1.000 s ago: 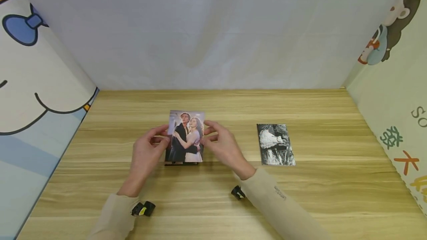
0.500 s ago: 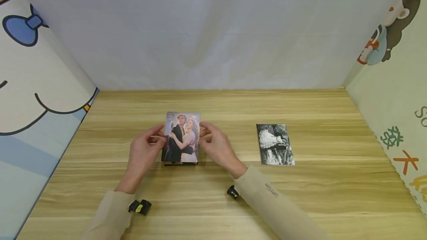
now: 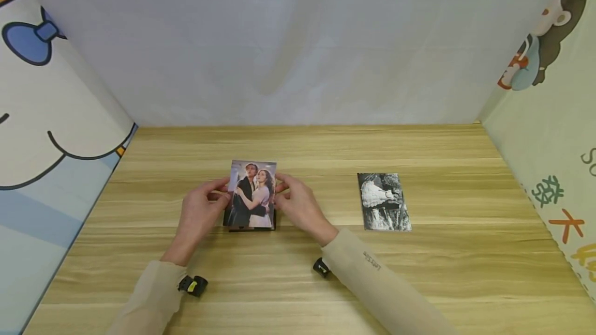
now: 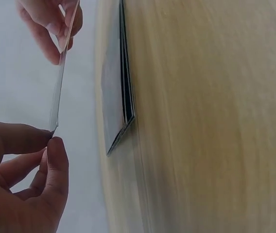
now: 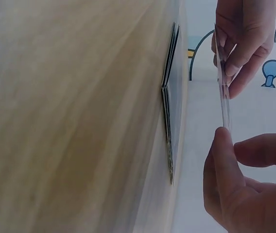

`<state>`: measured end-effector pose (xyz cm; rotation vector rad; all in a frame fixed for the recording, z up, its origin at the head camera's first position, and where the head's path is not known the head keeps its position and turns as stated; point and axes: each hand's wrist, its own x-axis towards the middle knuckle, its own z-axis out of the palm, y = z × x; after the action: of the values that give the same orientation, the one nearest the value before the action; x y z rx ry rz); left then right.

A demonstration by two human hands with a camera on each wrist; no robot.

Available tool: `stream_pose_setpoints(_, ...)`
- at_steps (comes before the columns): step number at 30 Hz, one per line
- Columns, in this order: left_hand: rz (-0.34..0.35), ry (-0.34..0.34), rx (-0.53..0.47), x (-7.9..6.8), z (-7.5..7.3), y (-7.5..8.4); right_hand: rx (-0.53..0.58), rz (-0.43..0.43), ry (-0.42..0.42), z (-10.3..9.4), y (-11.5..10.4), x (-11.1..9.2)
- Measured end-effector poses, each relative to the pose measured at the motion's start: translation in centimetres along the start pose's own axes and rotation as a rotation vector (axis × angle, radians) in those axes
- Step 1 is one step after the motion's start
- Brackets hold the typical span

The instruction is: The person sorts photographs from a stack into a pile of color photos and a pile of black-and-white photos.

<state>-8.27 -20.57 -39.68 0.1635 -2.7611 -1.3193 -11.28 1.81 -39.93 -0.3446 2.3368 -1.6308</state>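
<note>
A colour photo card [image 3: 251, 198] of an embracing couple is held up by its two side edges. My left hand [image 3: 201, 211] pinches its left edge between thumb and fingers. At the opposite edge, my right hand [image 3: 300, 207] pinches it the same way. Both wrist views show the card nearly edge-on, raised above a small stack of cards [image 4: 113, 92] on the table. From the head view that stack is mostly hidden under the held card. To the right of both hands lies a black-and-white picture card [image 3: 385, 201].
The wood-grain table [image 3: 442, 273] meets a pale back wall [image 3: 298, 45]. Cartoon-printed panels stand at left [image 3: 46, 97] and right [image 3: 549, 133]. A black strap device sits at each cuff.
Both hands have shifted a little to the left and slightly nearer with the couple's photo card between them. The black-and-white picture card has stayed in place.
</note>
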Motion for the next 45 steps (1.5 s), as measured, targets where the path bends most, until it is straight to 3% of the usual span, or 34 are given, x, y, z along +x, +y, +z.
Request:
stream_pose_setpoints(9,-0.007,-0.051,0.049,0.6,0.2,-0.6,-0.058,0.014,-0.037,0.2,0.3,0.7)
stream_pose_setpoints(18,-0.007,-0.129,0.086,1.4,0.7,-1.3,-0.025,0.07,-0.079,0.5,0.6,1.2)
stream_pose_setpoints(27,-0.046,-0.182,0.116,1.7,0.8,-1.9,-0.214,0.038,-0.104,0.4,0.6,1.6)
stream_pose_setpoints(36,-0.06,-0.209,0.138,2.0,0.9,-2.2,-0.275,0.054,-0.14,0.2,0.4,2.0)
stream_pose_setpoints(45,-0.042,-0.185,0.147,1.1,-0.1,-2.3,-0.211,0.097,-0.146,-1.0,0.0,0.9)
